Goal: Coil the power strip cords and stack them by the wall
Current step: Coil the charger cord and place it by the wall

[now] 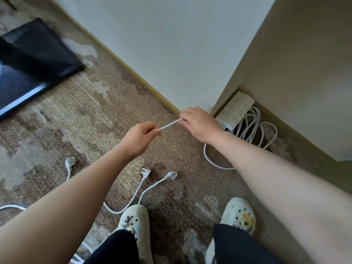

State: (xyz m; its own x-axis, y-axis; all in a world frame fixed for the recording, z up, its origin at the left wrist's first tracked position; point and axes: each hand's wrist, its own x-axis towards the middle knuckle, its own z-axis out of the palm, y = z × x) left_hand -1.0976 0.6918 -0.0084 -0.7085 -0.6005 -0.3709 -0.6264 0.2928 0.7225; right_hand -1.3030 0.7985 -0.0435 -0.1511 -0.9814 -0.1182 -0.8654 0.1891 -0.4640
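Here, hands: left hand (pixel 137 138) and right hand (pixel 198 122) each pinch a taut white cord (pixel 170 124).
Strip: boxy white strip (pixel 236 111) at wall corner, atop loose loops.
Floor: mottled brown carpet (pixel 106 115); three plugs lie apart.

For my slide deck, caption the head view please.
Both hands, left and right, hold a white cord taut above carpet, near a power strip by the wall.
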